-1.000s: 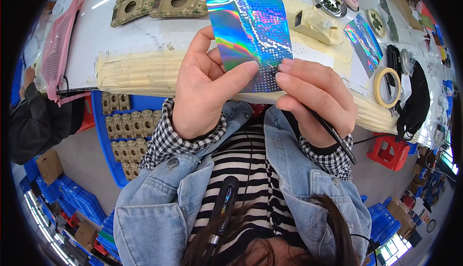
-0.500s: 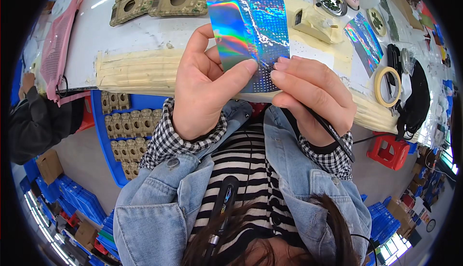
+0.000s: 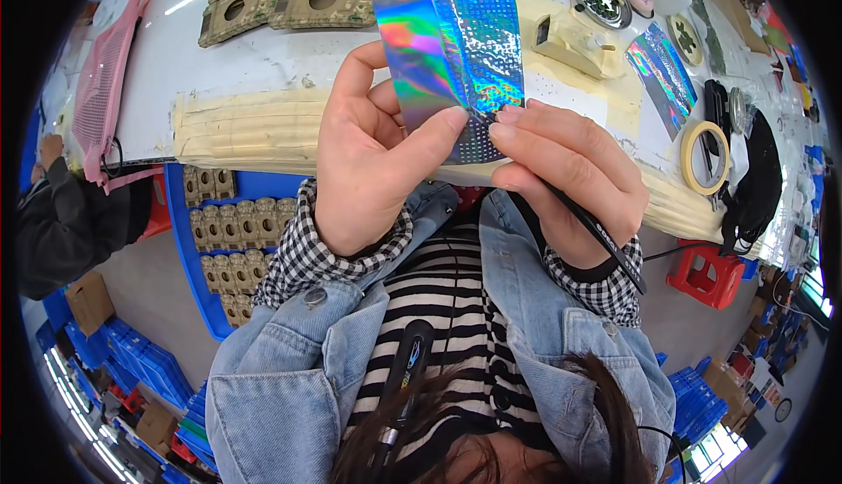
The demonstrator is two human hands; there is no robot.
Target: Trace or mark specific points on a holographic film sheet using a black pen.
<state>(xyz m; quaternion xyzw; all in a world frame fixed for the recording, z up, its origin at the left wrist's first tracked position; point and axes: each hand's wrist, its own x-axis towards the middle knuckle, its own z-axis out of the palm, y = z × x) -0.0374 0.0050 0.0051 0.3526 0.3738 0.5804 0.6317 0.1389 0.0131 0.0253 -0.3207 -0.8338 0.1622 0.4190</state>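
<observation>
A shiny holographic sheet (image 3: 438, 37) with rows of tiny squares on its right part is held up over the table's near edge. My left hand (image 3: 368, 155) grips its lower left side, thumb in front and fingers behind. My right hand (image 3: 579, 160) is closed around slim black tweezers (image 3: 607, 240), whose handle runs back toward the wrist. Its fingertips are at the sheet's lower right edge, close to my left thumb. The tweezers' tip is mostly hidden by the fingers, so what it touches is unclear.
Camouflage pieces with round holes (image 3: 324, 12) lie at the back left; similar ones fill a blue tray (image 3: 197, 287) below. At right are a tape-covered block (image 3: 570, 53), a metal dish (image 3: 624, 15), another holographic sheet (image 3: 662, 81) and a tape roll (image 3: 690, 164). A pink basket (image 3: 105, 98) stands left.
The sheet has tilted and shifted slightly up and left, so its reflections have turned more rainbow-coloured. Both hands keep almost the same place and grip.
</observation>
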